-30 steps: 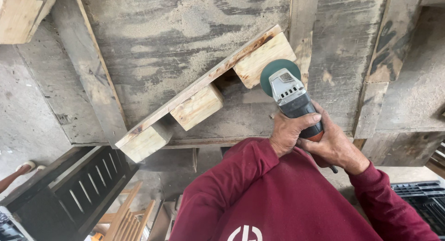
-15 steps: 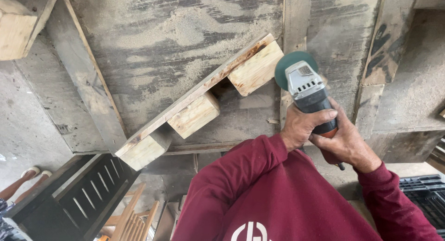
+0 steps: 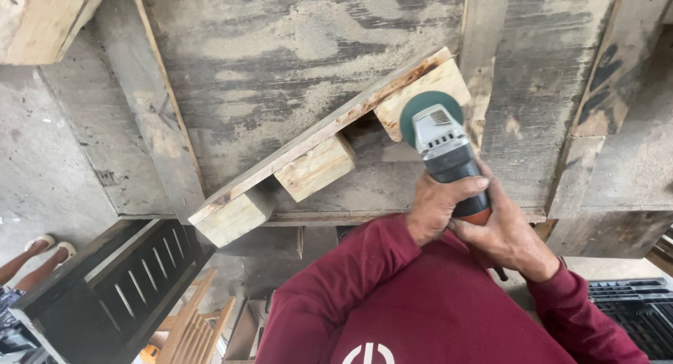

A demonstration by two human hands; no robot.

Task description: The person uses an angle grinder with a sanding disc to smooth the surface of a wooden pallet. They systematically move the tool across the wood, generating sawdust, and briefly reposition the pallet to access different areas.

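hands: left hand (image 3: pixel 436 208) and right hand (image 3: pixel 506 238) both clamped on the grinder (image 3: pixel 446 154) for control
disc: flat against the end block (image 3: pixel 419 96)

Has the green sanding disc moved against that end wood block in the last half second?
Yes. The green sanding disc has shifted left, back onto the end wood block; before, it sat clear of the block's right side, over the upright plank.

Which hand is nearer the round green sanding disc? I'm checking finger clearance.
Left. The left hand grips the grinder's dark body just behind the round green sanding disc; the right hand holds the rear handle, farther back toward the person.
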